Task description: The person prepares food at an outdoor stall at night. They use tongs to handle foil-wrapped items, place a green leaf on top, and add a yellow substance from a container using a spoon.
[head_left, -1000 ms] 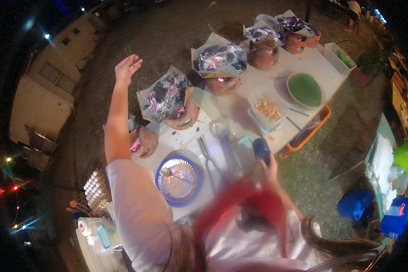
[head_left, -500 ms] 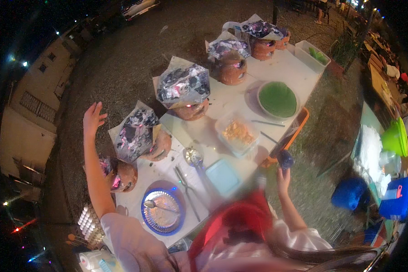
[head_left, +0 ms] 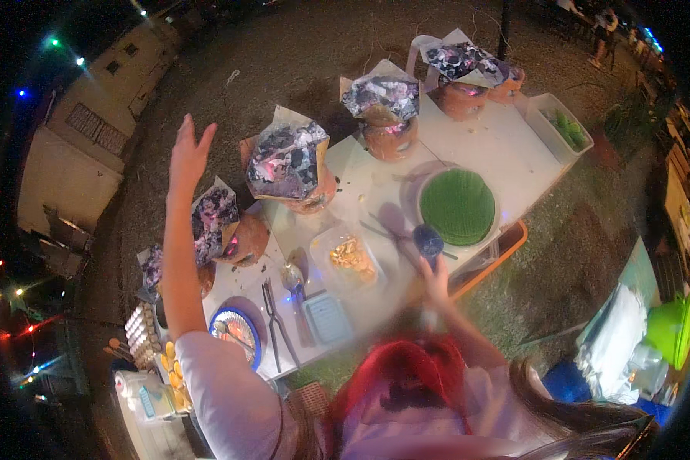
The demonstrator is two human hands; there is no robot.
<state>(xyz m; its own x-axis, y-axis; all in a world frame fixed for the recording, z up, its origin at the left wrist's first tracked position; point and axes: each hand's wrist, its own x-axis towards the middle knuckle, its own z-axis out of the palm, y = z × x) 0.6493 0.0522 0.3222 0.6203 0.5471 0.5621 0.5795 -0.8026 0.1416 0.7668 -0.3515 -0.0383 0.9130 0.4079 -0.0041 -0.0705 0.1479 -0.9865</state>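
My left hand (head_left: 192,149) is raised at the left, fingers apart and empty, beyond the clay pots (head_left: 245,241) topped with paper holding charcoal (head_left: 284,161). My right hand (head_left: 435,277) grips a dark blue object (head_left: 428,241), too unclear to name, over the table's right side, just below a round stack of green leaves (head_left: 456,207). Left of it are a clear container of orange-yellow food (head_left: 349,261), a light blue lidded box (head_left: 326,318) and long metal tongs (head_left: 274,322). A blue-rimmed silver plate (head_left: 230,337) lies partly behind my left arm.
The white table (head_left: 506,146) runs to the back right, ending at a plastic bin of greens (head_left: 561,123). An orange crate (head_left: 491,272) sits below its edge. Egg trays (head_left: 142,330) stand at left, a green tub (head_left: 667,326) at right. People (head_left: 602,34) are in the distance.
The view has shifted. My right hand has moved inward with the dark blue object, nearer the green leaves. My raised left hand sits higher in the picture than half a second ago.
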